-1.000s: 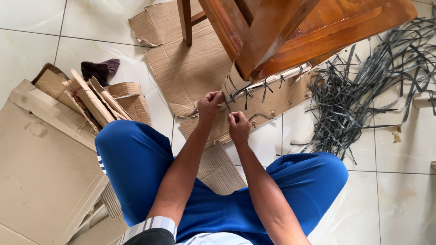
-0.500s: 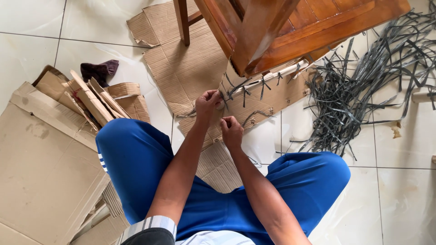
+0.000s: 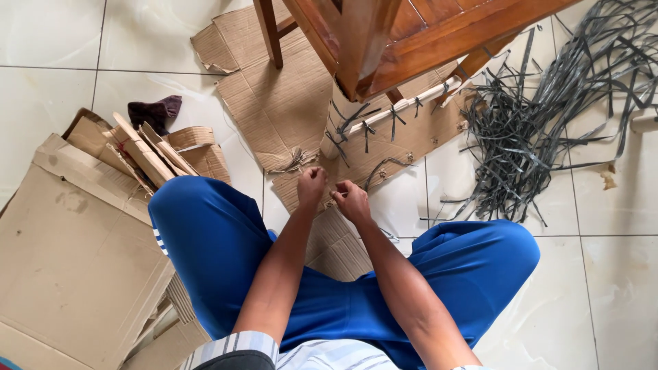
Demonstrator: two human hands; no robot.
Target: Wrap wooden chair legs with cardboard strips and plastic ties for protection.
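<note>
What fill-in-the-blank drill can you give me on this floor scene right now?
1. Both hands, left hand and right hand, meet over a piece of ____ on the floor.
2. The heap of grey straps lies to the person's ____.
3. The trousers are ____ in colour.
4. The dark cloth lies on the ____ floor.

Missing words: cardboard; right; blue; tiled

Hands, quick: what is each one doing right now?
Left hand: fingers curled shut at the edge of the cardboard sheet; contents cannot be told.
Right hand: fingers pinched closed beside it; contents cannot be told.
</note>
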